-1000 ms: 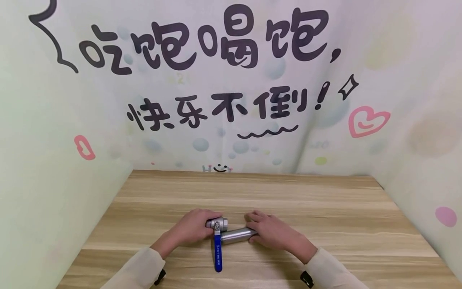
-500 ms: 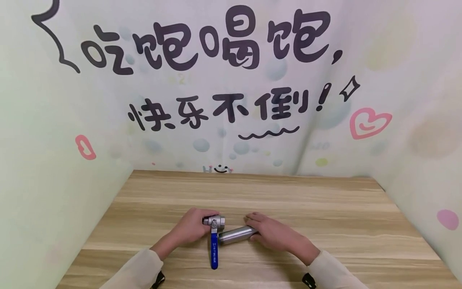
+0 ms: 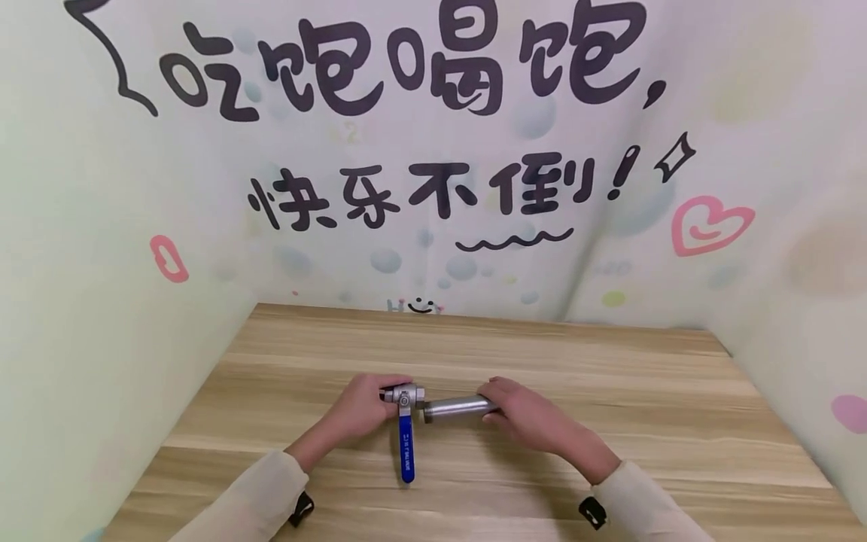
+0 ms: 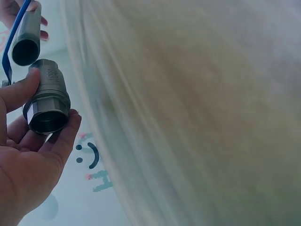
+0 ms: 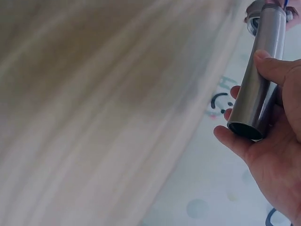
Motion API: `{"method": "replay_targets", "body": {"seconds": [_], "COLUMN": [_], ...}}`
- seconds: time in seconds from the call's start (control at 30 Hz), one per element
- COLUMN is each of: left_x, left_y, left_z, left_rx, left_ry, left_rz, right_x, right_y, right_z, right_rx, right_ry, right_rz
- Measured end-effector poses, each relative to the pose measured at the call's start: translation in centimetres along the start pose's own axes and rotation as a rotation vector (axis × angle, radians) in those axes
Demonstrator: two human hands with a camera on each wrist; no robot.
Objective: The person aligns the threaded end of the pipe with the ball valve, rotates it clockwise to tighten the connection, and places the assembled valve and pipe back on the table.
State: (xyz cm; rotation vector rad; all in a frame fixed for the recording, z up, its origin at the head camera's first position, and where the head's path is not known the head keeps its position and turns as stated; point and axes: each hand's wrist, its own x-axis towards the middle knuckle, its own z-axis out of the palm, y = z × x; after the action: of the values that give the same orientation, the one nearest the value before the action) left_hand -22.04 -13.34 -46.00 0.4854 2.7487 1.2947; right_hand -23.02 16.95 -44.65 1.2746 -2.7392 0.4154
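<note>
My left hand (image 3: 359, 409) grips a steel ball valve (image 3: 409, 394) by its body, thumb on one side and fingers round the other in the left wrist view. The valve's blue lever handle (image 3: 406, 448) points toward me. In my right hand (image 3: 531, 414) is a silver metal pipe (image 3: 460, 407), held near its far right end with the thumb laid along it. The pipe's threaded left end sits right by the valve's right-hand opening, slightly lower and nearer me in the head view. From the left wrist, the valve's other open end (image 4: 48, 121) faces the camera.
A wood-grain table (image 3: 474, 482) lies beneath both hands. Behind it hangs a pale printed backdrop (image 3: 433, 278) with black lettering, and similar pale walls close in the left and right sides. Each wrist carries a black strap.
The pipe has risen and shifted right with my right hand, its left end turning from beside the lever up to the valve's opening. The head view has tilted slightly.
</note>
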Motion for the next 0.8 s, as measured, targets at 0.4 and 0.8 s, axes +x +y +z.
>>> {"method": "replay_targets", "body": {"seconds": [0.4,0.8], "left_x": [0.4,0.8], "left_y": [1.2,2.1], "left_z": [-0.8,-1.3], "left_rx": [-0.06,-0.053], "left_ry": [0.027,0.036], "left_rz": [-0.067,-0.055], "right_x": [0.0,0.4], "right_y": [0.9,0.9], "right_z": [-1.6,-1.9], "right_rx": [-0.052,-0.095], "right_ry": [0.084,0.108], "right_rz": [0.023,0.019]}}
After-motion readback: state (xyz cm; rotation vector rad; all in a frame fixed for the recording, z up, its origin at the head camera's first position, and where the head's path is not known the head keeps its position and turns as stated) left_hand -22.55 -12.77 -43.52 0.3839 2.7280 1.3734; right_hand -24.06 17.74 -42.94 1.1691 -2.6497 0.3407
